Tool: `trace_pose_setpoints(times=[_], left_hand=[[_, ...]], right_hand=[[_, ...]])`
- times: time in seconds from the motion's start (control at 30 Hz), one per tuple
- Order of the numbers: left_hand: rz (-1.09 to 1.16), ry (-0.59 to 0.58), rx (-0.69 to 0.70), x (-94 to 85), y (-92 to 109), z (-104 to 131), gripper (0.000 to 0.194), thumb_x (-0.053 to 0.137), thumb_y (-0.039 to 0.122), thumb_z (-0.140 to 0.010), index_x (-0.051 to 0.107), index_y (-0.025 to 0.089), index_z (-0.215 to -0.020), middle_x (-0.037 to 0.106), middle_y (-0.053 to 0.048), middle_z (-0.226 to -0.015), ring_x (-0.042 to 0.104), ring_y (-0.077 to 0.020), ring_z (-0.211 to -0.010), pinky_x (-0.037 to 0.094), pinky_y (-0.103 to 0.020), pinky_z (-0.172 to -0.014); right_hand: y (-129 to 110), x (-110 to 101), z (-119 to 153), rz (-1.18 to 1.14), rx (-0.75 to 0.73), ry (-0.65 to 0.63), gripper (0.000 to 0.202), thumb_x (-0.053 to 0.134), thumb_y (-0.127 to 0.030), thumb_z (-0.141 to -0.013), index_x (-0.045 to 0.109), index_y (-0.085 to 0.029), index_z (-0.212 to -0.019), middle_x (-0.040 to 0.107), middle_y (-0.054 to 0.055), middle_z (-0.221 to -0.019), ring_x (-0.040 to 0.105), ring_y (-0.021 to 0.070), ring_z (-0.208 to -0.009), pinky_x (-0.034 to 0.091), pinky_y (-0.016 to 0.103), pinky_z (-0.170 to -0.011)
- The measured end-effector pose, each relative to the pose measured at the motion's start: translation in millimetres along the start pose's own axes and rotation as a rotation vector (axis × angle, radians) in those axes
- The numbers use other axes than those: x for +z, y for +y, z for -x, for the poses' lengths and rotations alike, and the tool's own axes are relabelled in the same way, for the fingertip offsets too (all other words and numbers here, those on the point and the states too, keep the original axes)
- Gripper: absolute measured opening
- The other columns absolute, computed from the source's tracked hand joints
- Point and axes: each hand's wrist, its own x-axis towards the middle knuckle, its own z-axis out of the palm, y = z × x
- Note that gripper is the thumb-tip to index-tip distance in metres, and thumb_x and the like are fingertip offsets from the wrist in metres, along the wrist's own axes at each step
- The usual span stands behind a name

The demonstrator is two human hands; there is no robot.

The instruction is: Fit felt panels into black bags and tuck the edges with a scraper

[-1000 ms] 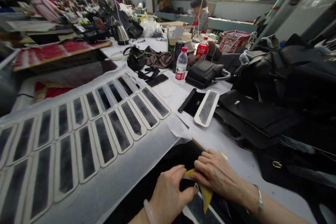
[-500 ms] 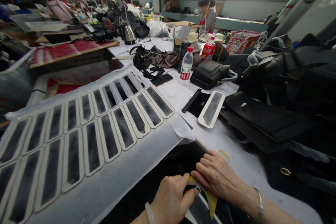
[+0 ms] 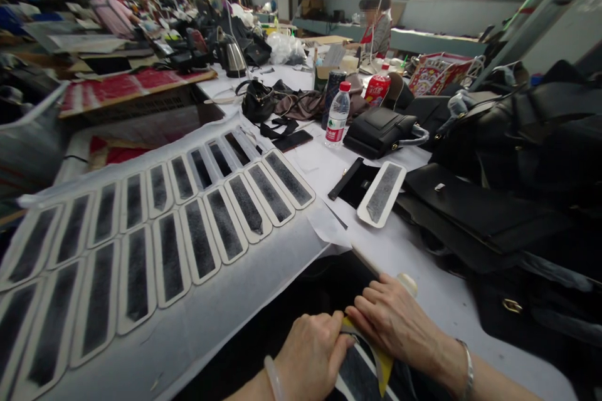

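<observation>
My left hand (image 3: 313, 351) is closed, its thumb and fingers pinching at the left end of a yellow-and-grey strip (image 3: 386, 371). From the other side my right hand (image 3: 399, 319) is closed on the same strip, its fingertips almost touching the left ones. The strip bends down over a dark panel with white edges (image 3: 357, 366), which lies on black material (image 3: 263, 351) at the front of the table. The fingers hide the strip's upper edge and just how it joins the panel.
Rows of white-bordered dark panels (image 3: 172, 257) cover a pale sheet at left. One loose panel (image 3: 382, 194) lies beyond my hands near a water bottle (image 3: 337, 116) and a black handbag (image 3: 379, 131). Black bag pieces (image 3: 489, 210) are heaped at right. People sit farther back.
The view has shifted slightly, moving the scene a little to the right. Both hands keep their grip on the strip, with hardly any movement.
</observation>
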Motion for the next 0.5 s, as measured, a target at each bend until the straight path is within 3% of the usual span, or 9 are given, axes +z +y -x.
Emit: trace_pose_setpoints(times=[0.37,0.5], left_hand=[[-0.183,-0.065,0.11,-1.5,0.0,-0.5,0.029,0.036,0.026,-0.101,0.062,0.015,-0.1,0.071,-0.009,-0.09,0.068,-0.0258,-0.079,0.047,-0.034,-0.067],[-0.128,-0.015,0.194,-2.7,-5.8,-2.1,0.028,0.039,0.029,-0.1,0.063,0.016,-0.092,0.071,-0.007,-0.085,0.066,-0.0226,-0.076,0.042,-0.03,-0.065]], right_hand=[[-18.4,16.7,17.6,-0.057,0.177,0.049,0.039,0.031,-0.028,-0.105,0.052,-0.023,-0.073,0.057,-0.001,-0.066,0.047,0.0194,-0.061,0.018,0.037,-0.066],[-30.9,23.1,28.2,-0.075,0.277,0.051,0.04,0.03,-0.031,-0.106,0.052,-0.023,-0.073,0.058,-0.001,-0.067,0.049,0.0193,-0.062,0.018,0.037,-0.067]])
